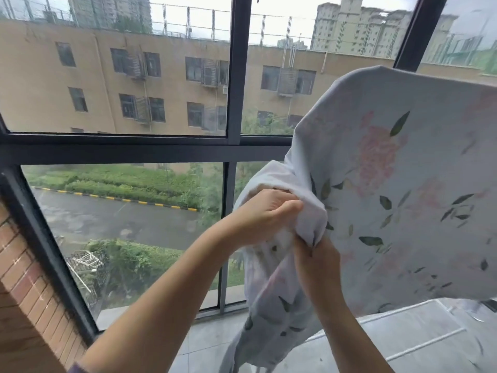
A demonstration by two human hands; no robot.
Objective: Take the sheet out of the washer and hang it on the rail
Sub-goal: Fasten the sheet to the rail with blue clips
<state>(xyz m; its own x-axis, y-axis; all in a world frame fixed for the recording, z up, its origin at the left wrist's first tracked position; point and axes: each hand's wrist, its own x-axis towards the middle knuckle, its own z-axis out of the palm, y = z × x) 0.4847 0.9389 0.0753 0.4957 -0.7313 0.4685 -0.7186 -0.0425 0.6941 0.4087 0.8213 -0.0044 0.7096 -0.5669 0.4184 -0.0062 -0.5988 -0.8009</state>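
1. The sheet (390,184), pale with pink flowers and green leaves, is held up in front of the window (236,146). No washer is seen, so the removal is judged done.
2. The grip of the left hand (265,214) is closed round a bunched fold of the sheet. The grip of the right hand (316,261) is pinched on the cloth just below it.
3. The upper part is spread high at the right, as if draped over something. No rail is shown, so it cannot be told whether the sheet is hung.
4. Straightening along the rail is judged to be left.
5. No brand, label or writing can be read.
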